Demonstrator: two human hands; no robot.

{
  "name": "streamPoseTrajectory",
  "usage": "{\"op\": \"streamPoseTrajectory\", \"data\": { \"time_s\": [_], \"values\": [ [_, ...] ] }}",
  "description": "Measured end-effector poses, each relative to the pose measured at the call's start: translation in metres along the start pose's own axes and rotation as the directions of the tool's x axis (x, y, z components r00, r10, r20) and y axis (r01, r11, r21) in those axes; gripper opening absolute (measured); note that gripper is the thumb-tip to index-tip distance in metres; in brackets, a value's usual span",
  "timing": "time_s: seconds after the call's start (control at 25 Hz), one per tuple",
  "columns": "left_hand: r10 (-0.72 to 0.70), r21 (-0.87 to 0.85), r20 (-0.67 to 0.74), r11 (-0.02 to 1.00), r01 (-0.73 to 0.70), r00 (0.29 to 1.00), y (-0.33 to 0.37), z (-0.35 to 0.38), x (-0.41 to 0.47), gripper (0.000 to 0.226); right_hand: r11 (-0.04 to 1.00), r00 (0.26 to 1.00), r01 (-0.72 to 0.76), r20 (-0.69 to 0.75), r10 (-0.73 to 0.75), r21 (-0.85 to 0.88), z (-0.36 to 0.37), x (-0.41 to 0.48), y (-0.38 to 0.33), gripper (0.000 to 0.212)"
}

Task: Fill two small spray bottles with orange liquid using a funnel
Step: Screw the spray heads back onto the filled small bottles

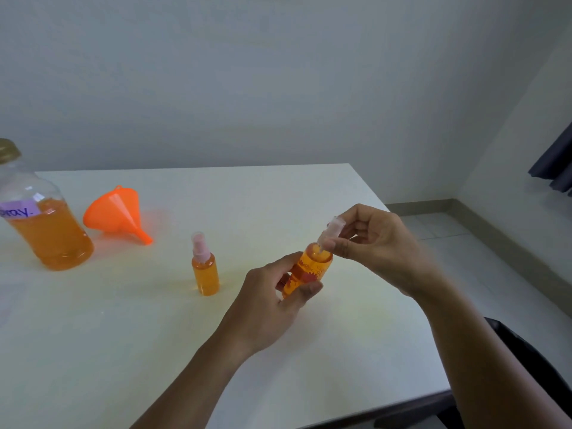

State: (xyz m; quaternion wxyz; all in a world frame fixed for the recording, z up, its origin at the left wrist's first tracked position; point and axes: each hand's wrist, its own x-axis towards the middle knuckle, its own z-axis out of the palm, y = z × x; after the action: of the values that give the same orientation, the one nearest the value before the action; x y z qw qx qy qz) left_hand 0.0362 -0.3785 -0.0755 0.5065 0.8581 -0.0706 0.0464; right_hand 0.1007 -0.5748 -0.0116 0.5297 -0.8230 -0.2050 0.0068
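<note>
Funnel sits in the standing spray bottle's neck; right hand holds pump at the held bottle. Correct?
No. Head view: the funnel lies on its side on the table, apart from the standing spray bottle. Right hand holds the pump at the held bottle.

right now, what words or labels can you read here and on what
"pray." on the purple label of the large bottle, start cut off at the frame edge.
No words on the held spray bottle, only a red flower print.
No text on the standing spray bottle or the spray pump.
</note>
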Motion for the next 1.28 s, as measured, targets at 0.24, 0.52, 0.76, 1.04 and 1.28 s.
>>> {"op": "streamPoseTrajectory", "data": {
  "time_s": [0.24,0.52,0.76,1.04,1.28],
  "values": [
    [-0.004,0.035,0.005,0.999,0.004,1.0,-0.002,-0.001,0.002,0.055,0.89,0.972,-0.115,0.236,0.009,0.441,-0.006,0.001,-0.001,0.089],
    [0.0,-0.026,-0.034,1.0,-0.001,0.999,-0.004,-0.007,0.003,0.058,0.907,0.995,-0.085,0.089,0.053,0.412,-0.02,-0.005,0.0,0.08],
    [-0.015,0.008,0.0,1.0,0.015,1.0,-0.002,-0.004,0.003,0.063,0.959,0.991,-0.072,0.125,0.038,0.273,0.003,-0.002,-0.003,0.072],
    [-0.013,-0.015,0.056,1.0,0.014,0.998,-0.004,-0.008,0.003,0.055,0.963,0.99,-0.098,0.124,0.068,0.252,0.009,0.002,-0.003,0.071],
    [-0.017,0.02,0.021,1.0,0.016,1.0,0.001,0.0,0.002,0.061,0.984,0.991,-0.063,-0.102,0.081,0.169,0.028,0.005,-0.009,0.072]
  ]
}}
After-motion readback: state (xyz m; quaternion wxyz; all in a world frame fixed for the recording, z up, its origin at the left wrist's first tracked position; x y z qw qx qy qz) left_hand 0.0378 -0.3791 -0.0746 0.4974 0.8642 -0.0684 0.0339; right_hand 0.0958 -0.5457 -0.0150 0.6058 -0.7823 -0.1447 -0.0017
